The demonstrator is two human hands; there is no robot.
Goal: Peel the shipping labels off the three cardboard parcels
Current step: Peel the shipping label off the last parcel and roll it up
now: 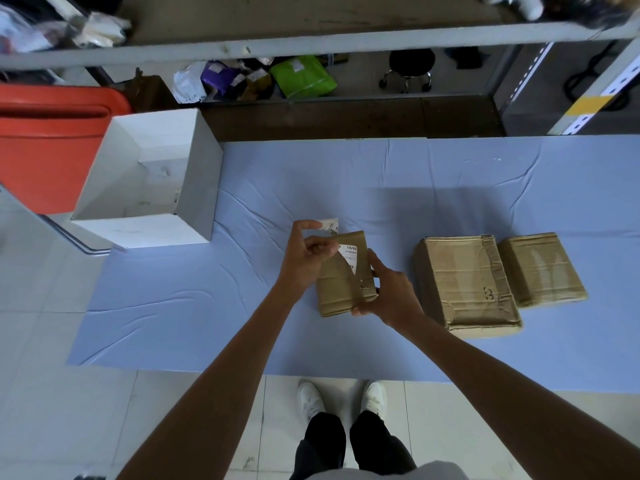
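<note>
The pale blue cloth-covered worktop carries everything. A white open-topped cardboard box stands well to the left of the big brown cardboard parcel, and a smaller brown parcel lies just to its right. No label shows on either upper face. Left of the big parcel, the right hand clasps a third small brown parcel by its near edge. The left hand pinches the lifted corner of its white printed shipping label, which is partly peeled. The label looks thin and likely to tear, so I'd grip close to the peel line. The parcel seems light and stiff.
</note>
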